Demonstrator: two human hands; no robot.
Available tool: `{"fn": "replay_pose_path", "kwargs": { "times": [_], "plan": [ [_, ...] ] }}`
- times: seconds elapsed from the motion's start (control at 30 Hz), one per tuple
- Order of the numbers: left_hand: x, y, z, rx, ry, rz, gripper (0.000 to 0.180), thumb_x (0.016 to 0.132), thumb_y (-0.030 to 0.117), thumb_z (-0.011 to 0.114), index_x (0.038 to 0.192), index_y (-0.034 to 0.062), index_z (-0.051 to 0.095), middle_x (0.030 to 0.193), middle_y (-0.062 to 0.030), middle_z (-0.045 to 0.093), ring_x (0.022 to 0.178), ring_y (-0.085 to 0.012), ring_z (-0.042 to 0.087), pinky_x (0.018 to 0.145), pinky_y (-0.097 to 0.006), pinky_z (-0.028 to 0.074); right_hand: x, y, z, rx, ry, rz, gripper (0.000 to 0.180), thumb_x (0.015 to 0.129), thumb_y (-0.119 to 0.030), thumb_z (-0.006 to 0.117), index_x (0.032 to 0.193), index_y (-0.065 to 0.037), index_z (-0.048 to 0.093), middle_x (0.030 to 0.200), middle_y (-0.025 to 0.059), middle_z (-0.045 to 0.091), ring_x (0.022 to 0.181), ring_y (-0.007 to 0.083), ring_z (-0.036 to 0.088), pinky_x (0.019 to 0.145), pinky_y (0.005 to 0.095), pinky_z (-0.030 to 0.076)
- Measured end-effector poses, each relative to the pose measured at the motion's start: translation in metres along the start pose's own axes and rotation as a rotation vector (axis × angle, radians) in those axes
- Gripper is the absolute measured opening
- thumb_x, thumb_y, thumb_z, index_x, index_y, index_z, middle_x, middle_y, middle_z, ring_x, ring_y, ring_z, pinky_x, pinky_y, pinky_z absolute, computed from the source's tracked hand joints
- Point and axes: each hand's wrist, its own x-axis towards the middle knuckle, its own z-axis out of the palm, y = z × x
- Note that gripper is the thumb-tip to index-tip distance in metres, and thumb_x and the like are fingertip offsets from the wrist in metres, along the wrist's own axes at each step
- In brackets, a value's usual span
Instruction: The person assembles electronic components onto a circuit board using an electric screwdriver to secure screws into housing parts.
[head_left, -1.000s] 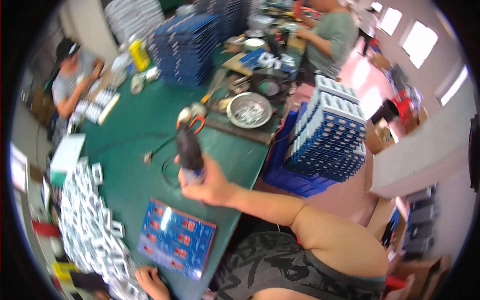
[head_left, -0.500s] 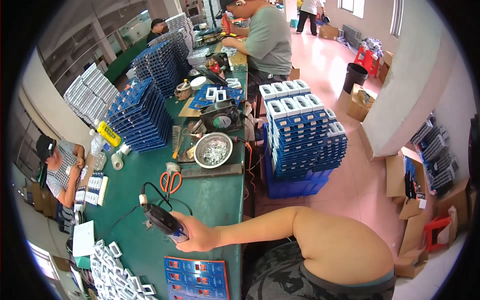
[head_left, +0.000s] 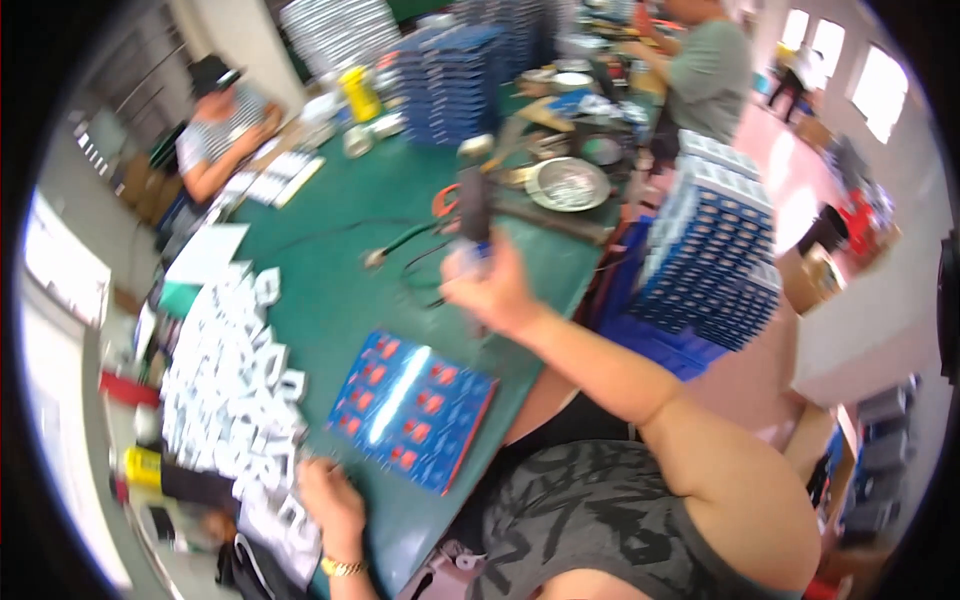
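My right hand (head_left: 490, 285) is closed around a black corded electric screwdriver (head_left: 474, 205), held upright above the green bench; its lower end is blurred. Below it lies a blue printed sheet (head_left: 412, 408) with red-orange patches in rows and an orange edge. My left hand (head_left: 332, 500), a gold band at its wrist, is low on the bench beside a heap of white frame-shaped plastic parts (head_left: 225, 390). Motion blur smears its fingers, and I cannot tell whether it touches or holds a part. Orange-handled scissors (head_left: 445, 200) lie partly behind the screwdriver.
A metal bowl (head_left: 568, 185) of small shiny pieces stands farther along the bench. Blue stacked trays (head_left: 450, 85) rise at the back. More trays topped with white parts (head_left: 710, 240) sit on a blue crate (head_left: 650, 335) at the right. Co-workers (head_left: 225, 130) work across and along the bench.
The view has swung toward the left, bringing the whole blue sheet and more white parts into sight. My left hand has come into view. The screwdriver stays in my right hand, now more upright.
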Motion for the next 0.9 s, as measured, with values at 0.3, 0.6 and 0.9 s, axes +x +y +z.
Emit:
{"fn": "replay_pose_path", "kwargs": {
  "times": [0.3, 0.6, 0.9],
  "plan": [
    [-0.007, 0.020, -0.002, 0.014, -0.228, -0.005, 0.008, 0.082, 0.006, 0.062, 0.087, 0.0067, 0.055, 0.081, -0.0124, 0.055, 0.075, -0.0331, 0.058, 0.065, -0.044, 0.047, -0.005, 0.009, -0.027, 0.133, 0.248, 0.048, 0.056, 0.069, 0.003, 0.064, 0.121, 0.001, 0.043, 0.078, 0.0103, 0.058, 0.060, 0.0198, 0.059, 0.059, 0.0325, 0.050],
    [-0.005, -0.015, -0.008, -0.159, 0.075, -0.249, 0.006, 0.081, 0.000, 0.067, 0.084, 0.0030, 0.062, 0.077, -0.0127, 0.063, 0.071, -0.0316, 0.061, 0.065, -0.039, 0.049, -0.004, -0.002, -0.002, 0.062, 0.095, 0.077, 0.057, 0.074, 0.002, 0.062, 0.127, -0.001, 0.039, 0.081, 0.0093, 0.057, 0.066, 0.0181, 0.058, 0.064, 0.0325, 0.049],
    [0.101, 0.022, 0.019, -0.354, -0.004, -0.391, 0.012, 0.086, 0.002, 0.062, 0.097, 0.0016, 0.066, 0.088, -0.0143, 0.068, 0.079, -0.0313, 0.066, 0.072, -0.034, 0.052, 0.018, 0.007, -0.007, 0.078, -0.067, 0.208, 0.059, 0.075, 0.005, 0.063, 0.129, 0.000, 0.039, 0.083, 0.0100, 0.058, 0.066, 0.0167, 0.059, 0.064, 0.0306, 0.051]
  ]
}}
